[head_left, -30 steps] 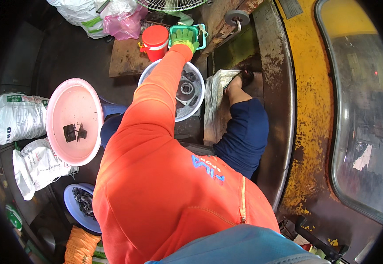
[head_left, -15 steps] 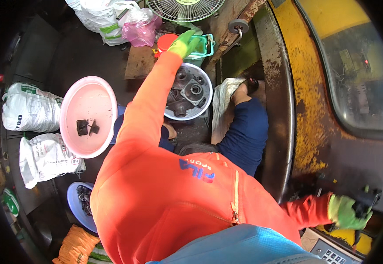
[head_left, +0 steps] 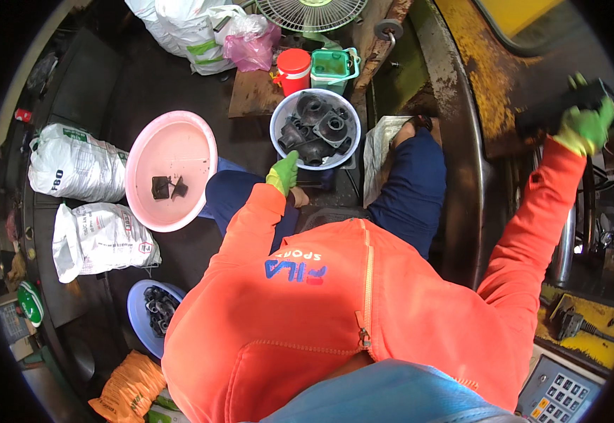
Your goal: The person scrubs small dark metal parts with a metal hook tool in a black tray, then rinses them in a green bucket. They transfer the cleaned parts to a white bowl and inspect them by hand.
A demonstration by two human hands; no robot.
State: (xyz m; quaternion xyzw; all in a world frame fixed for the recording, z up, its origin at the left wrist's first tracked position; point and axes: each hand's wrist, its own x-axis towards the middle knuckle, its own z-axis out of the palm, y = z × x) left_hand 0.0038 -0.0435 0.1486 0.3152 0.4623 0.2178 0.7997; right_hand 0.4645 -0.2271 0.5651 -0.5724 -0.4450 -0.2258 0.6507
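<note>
Bar (head_left: 541,119), dark and thick, against the yellow machine (head_left: 473,53) — stiff, I'd judge, and best held round its middle — sits in the curled right hand (head_left: 589,127), while the left hand (head_left: 284,172), closure unclear from here, hovers beside the basin (head_left: 274,130).

Bright light on orange jacket (head_left: 321,310), dim floor (head_left: 155,88), edges bent, black fisheye corners
</note>
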